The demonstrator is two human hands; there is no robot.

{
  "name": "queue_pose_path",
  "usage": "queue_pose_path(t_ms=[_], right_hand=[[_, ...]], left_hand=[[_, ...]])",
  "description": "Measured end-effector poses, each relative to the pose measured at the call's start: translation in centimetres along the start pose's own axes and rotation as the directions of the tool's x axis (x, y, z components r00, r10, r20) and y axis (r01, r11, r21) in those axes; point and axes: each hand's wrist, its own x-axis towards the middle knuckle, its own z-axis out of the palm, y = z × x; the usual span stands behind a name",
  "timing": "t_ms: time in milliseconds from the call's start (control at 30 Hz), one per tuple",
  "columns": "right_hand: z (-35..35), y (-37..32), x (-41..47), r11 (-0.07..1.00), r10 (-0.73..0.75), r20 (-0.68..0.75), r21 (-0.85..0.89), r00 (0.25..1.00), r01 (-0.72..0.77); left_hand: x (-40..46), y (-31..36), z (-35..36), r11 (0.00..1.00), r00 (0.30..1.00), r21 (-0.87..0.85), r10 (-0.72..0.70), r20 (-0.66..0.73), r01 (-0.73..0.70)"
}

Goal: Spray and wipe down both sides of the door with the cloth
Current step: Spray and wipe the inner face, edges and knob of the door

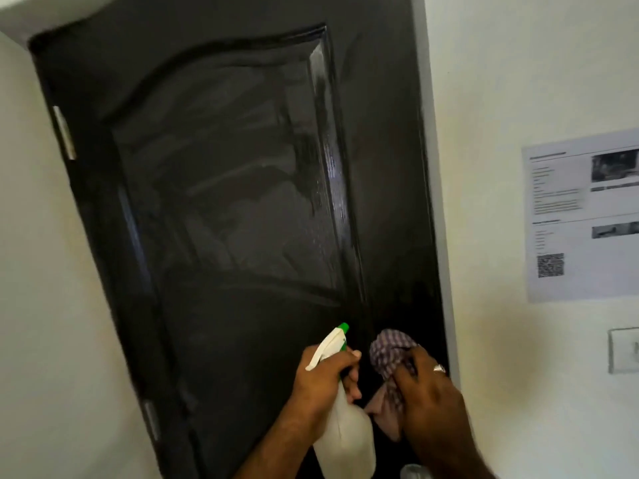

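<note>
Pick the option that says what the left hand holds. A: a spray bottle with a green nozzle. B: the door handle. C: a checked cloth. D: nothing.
A: the left hand grips the neck of the spray bottle, green nozzle aimed at the door, while the right hand holds the cloth.

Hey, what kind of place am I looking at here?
Probably an indoor room or hallway in a home or rental: a dark panelled door on hinges, painted walls with a wall switch, and a printed notice with a QR code.
</note>
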Motion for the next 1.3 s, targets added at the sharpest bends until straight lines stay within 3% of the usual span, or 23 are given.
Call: queue_pose_path(t_ms=[200,300,467,567,633,667,700,733,833,867,900,933,967,1000,1033,1100,1167,1233,1300], right_hand=[[-4.0,-2.3,9.3,0.997,-0.08,-0.132,-0.018,0.988,0.079],[-4.2,-2.7,10.3,0.999,-0.041,-0.121,0.029,0.992,0.045],[0.1,-2.0,3.3,0.995,-0.076,0.061,0.075,0.995,0.071],[0.8,-2.3,-0.3,0.967,0.112,0.218,0.201,0.97,-0.157],[0.8,-2.7,-2.0,0.87,0.225,0.298,0.368,0.928,-0.329],[0.9,-2.7,-3.2,0.752,0.31,0.359,0.474,0.88,-0.458],[0.8,-3.0,-3.7,0.566,0.388,0.439,0.58,0.81,-0.585],[1.0,-3.1,-5.1,0.468,0.436,0.506,0.578,0.744,-0.668],[1.3,-4.4,-8.4,0.395,0.521,0.609,0.449,0.598,-0.801],[1.5,-4.7,-8.9,0.384,0.534,0.603,0.452,0.593,-0.805],[2.0,-5.5,-9.7,0.306,0.571,0.592,0.488,0.568,-0.817],[1.7,-6.5,-10.2,0.377,0.542,0.565,0.499,0.622,-0.781],[1.6,-7.6,-9.6,0.418,0.534,0.591,0.438,0.605,-0.796],[2.2,-8.9,-9.2,0.533,0.515,0.553,0.391,0.654,-0.75],[2.5,-9.9,-8.6,0.558,0.537,0.473,0.423,0.699,-0.714],[3.0,-12.4,-4.6,0.726,0.534,0.161,0.416,0.83,-0.548],[5.0,-13.8,0.2,0.826,0.402,-0.035,0.446,0.915,-0.345],[6.8,-15.2,6.9,0.893,0.249,-0.224,0.431,0.942,-0.133],[8.1,-16.1,12.4,0.971,0.162,-0.372,0.224,0.914,-0.081]], left_hand=[[-0.4,2.8,0.5,0.988,0.99,0.1,0.125,-0.065,-0.119],[-0.5,3.5,-0.1,0.988,0.989,0.088,0.135,-0.064,-0.129],[-1.7,2.3,-1.8,0.994,0.993,0.095,0.07,-0.096,-0.061],[-2.5,0.4,-2.6,0.991,0.996,0.129,0.055,-0.068,-0.045],[-3.2,-0.8,-3.3,0.987,0.996,0.147,0.069,-0.052,-0.061],[-3.4,-2.0,-3.6,0.988,0.997,0.149,0.057,-0.05,-0.049],[-3.5,-2.7,-4.1,0.988,0.997,0.15,0.056,-0.056,-0.047],[-3.6,-3.9,-4.6,0.99,0.997,0.137,0.044,-0.055,-0.037],[-3.2,-6.7,-6.3,0.993,0.998,0.122,0.014,-0.06,-0.007],[-2.9,-7.7,-6.8,0.994,0.998,0.114,0.0,-0.061,0.007],[-2.3,-8.4,-7.7,0.994,0.999,0.106,-0.015,-0.049,0.02],[-1.9,-9.1,-8.4,0.994,0.999,0.102,-0.026,-0.031,0.029],[-1.4,-9.3,-9.0,0.994,0.999,0.1,-0.04,-0.006,0.04],[-0.3,-9.4,-10.2,0.995,0.999,0.082,-0.05,0.017,0.048],[0.4,-9.1,-10.9,0.996,0.998,0.068,-0.059,0.016,0.057],[3.0,-7.5,-12.8,0.998,0.999,0.037,-0.046,0.002,0.046],[5.9,-4.4,-14.4,1.0,0.999,0.011,0.025,0.029,-0.025],[8.8,-0.5,-15.9,0.99,0.985,0.033,0.13,0.115,-0.135],[11.2,3.1,-16.6,0.979,0.969,0.047,0.188,0.16,-0.198]])
